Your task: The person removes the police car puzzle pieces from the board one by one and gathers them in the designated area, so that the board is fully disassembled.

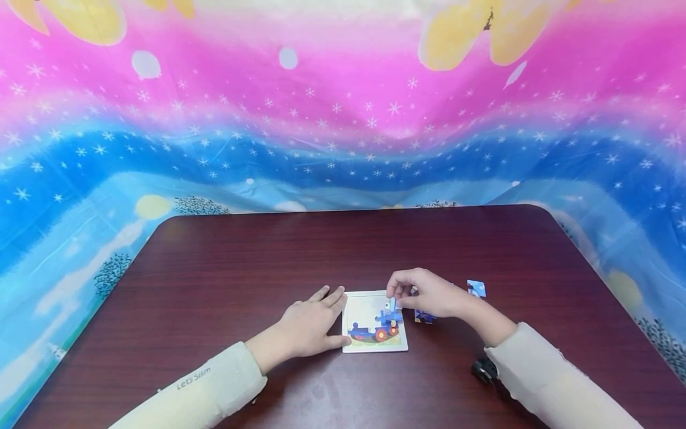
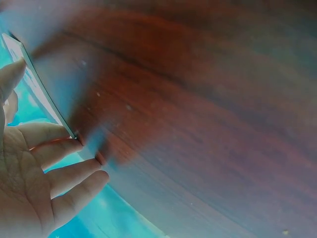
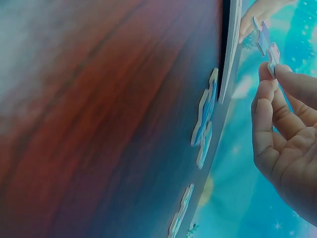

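A square puzzle board (image 1: 375, 350) with a pale rim lies on the table. Its lower part is filled by a blue vehicle picture with red and yellow wheels (image 1: 381, 335); the upper left shows the bare pale base. My left hand (image 1: 311, 325) rests at the board's left edge, fingers spread and fairly straight, thumb at the lower left corner. Between right thumb and fingertips I pinch a jigsaw piece (image 3: 264, 37), seen nearly edge-on in the right wrist view. In the head view that right hand (image 1: 429, 293) hovers over the board's upper right corner, partly covering loose pieces.
Loose puzzle pieces (image 1: 424, 317) lie right of the board, partly under my right hand. Another blue-and-white piece (image 1: 476, 288) sits farther right. A black object (image 1: 485, 370) is beside my right sleeve. Behind the dark wooden table (image 1: 257, 256) hangs a patterned cloth (image 1: 343, 119).
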The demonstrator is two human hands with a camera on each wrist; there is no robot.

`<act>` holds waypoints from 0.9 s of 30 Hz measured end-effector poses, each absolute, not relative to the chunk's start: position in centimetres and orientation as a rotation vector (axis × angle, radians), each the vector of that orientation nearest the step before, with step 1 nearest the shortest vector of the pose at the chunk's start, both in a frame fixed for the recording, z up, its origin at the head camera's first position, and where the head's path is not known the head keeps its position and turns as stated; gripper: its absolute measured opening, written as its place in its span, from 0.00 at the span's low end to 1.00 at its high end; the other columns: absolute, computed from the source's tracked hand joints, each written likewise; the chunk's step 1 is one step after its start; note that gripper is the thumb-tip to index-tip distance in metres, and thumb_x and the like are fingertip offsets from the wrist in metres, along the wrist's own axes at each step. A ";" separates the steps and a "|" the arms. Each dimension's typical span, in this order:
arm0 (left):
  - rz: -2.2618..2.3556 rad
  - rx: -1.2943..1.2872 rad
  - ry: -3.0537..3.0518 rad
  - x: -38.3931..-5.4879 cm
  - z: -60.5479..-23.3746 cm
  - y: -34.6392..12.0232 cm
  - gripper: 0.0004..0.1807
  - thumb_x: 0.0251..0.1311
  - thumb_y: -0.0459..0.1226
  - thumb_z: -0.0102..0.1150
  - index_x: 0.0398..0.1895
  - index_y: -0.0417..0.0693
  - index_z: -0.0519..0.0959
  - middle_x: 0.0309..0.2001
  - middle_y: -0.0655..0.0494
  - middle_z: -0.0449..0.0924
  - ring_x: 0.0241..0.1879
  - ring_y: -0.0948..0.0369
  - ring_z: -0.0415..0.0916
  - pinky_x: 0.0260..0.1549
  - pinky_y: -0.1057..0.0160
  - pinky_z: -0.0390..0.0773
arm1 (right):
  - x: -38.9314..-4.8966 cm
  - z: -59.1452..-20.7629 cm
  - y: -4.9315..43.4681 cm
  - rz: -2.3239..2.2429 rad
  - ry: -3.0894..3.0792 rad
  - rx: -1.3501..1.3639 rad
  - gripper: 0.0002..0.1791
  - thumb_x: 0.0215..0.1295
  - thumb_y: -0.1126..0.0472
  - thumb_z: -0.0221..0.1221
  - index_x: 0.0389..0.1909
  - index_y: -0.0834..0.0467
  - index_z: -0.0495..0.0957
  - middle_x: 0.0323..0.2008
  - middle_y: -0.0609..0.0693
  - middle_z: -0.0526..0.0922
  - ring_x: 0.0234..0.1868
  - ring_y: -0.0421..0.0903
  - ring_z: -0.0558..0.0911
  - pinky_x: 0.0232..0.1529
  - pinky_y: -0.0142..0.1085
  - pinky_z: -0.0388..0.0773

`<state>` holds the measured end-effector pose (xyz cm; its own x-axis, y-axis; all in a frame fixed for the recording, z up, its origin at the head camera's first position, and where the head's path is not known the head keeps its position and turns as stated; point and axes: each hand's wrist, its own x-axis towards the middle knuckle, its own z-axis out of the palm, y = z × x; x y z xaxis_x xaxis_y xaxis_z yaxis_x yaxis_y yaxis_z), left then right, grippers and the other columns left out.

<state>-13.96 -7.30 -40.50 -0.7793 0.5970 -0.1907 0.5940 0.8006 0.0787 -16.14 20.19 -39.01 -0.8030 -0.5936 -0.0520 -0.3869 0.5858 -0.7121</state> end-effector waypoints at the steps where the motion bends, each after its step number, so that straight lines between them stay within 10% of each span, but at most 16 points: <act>1: 0.021 0.932 2.783 -14.0 -40.5 -7.3 0.45 0.60 0.64 0.57 0.74 0.48 0.64 0.77 0.54 0.59 0.76 0.51 0.58 0.50 0.41 0.79 | -16.1 -39.0 20.4 -1.034 2.535 -0.806 0.07 0.66 0.68 0.61 0.40 0.54 0.80 0.32 0.43 0.80 0.35 0.39 0.77 0.39 0.33 0.78; 27: 0.016 0.947 2.790 -13.9 -40.5 -7.3 0.45 0.60 0.64 0.58 0.74 0.47 0.65 0.76 0.53 0.60 0.75 0.51 0.59 0.50 0.41 0.79 | -14.3 -38.6 27.2 -1.046 2.631 -0.682 0.06 0.66 0.66 0.62 0.42 0.54 0.80 0.34 0.44 0.81 0.36 0.36 0.77 0.37 0.32 0.77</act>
